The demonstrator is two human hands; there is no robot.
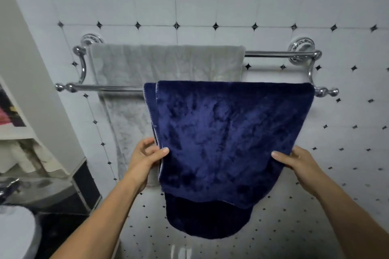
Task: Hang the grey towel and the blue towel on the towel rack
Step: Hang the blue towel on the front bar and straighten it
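A chrome double-bar towel rack (280, 54) is fixed to the tiled wall. The grey towel (160, 63) hangs over the rear upper bar on the left side. The blue towel (227, 132) is draped over the front lower bar toward the right, its back layer hanging lower than the front one. My left hand (147, 157) pinches the blue towel's left edge, thumb on the front. My right hand (294, 161) grips its right edge the same way. Both hands hold the front layer about midway down.
A white shelf unit (19, 136) with folded items stands at the left. Below it are a glass ledge and a white basin rim (16, 229) at the lower left. The white tiled wall (210, 2) with black diamond accents fills the background.
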